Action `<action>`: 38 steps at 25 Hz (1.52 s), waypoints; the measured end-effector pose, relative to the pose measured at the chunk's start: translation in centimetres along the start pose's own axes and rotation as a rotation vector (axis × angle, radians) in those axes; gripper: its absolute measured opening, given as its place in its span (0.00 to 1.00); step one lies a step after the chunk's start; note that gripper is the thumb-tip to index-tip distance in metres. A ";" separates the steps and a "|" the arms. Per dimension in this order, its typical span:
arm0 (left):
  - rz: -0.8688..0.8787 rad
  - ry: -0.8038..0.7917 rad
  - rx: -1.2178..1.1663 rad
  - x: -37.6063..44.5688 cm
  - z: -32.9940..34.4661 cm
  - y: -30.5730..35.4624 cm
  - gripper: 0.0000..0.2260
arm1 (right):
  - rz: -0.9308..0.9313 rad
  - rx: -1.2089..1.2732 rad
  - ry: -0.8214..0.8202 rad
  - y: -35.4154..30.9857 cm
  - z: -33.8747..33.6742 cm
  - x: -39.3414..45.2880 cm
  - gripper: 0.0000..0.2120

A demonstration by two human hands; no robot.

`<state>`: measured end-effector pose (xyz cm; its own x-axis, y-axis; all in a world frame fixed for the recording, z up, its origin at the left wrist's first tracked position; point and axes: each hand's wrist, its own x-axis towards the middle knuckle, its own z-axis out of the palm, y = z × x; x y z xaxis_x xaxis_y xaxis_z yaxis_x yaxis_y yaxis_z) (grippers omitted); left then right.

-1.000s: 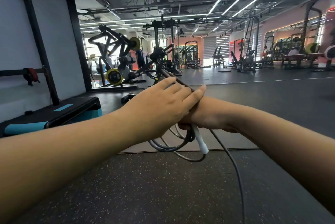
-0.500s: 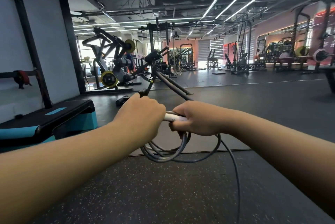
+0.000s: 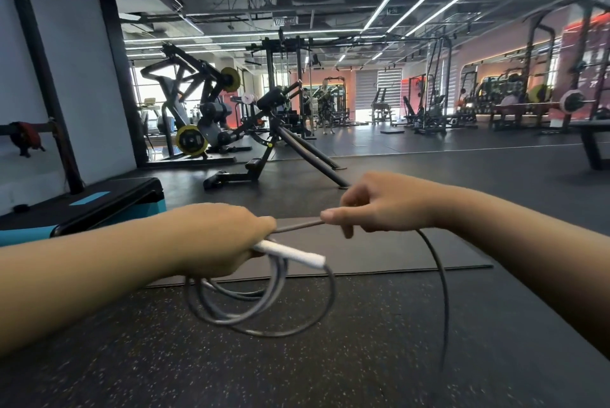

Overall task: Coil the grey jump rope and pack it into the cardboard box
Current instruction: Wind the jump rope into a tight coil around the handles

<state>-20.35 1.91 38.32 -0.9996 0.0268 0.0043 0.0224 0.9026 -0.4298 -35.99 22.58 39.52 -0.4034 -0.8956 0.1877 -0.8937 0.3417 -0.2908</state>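
The grey jump rope [image 3: 264,305] hangs in several loops below my left hand [image 3: 218,239], which grips the coil together with a white handle [image 3: 290,254] that sticks out to the right. My right hand [image 3: 379,206] pinches a straight stretch of the rope between thumb and fingers, a short way right of the left hand. From the right hand the rope's free length [image 3: 442,292] arcs down towards the floor. No cardboard box is in view.
A dark speckled rubber floor lies below, with a black mat [image 3: 379,255] under my hands. A black and teal step platform [image 3: 99,206] stands at the left. An angled bench machine [image 3: 284,150] and other gym equipment stand further back.
My hands have separated: the right hand has slid rightward along the rope, drawing a straight stretch taut. The white handle now points out from my left hand. The view has tilted slightly down.
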 end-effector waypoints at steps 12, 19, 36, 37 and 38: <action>-0.528 0.314 -0.883 -3.1 5.0 -2.1 0.16 | 0.126 0.591 0.179 4.3 2.9 -0.8 0.18; -0.626 0.633 -1.801 3.2 2.7 2.9 0.13 | 0.083 0.945 0.233 0.4 7.6 1.7 0.38; -1.143 0.918 -2.425 6.4 -1.8 5.6 0.20 | -0.039 1.480 0.478 -3.3 11.4 4.2 0.26; -1.146 0.877 -2.391 6.2 -2.1 5.9 0.21 | -0.013 1.548 0.490 -3.5 12.0 4.4 0.26; -1.145 0.832 -2.369 6.1 -2.3 6.1 0.22 | -0.015 1.646 0.477 -3.8 12.4 4.6 0.25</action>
<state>-26.24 8.59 37.78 -0.5162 -0.8235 -0.2353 0.3360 -0.4475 0.8288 -31.99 13.66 29.81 -0.6888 -0.6334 0.3525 0.1075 -0.5702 -0.8145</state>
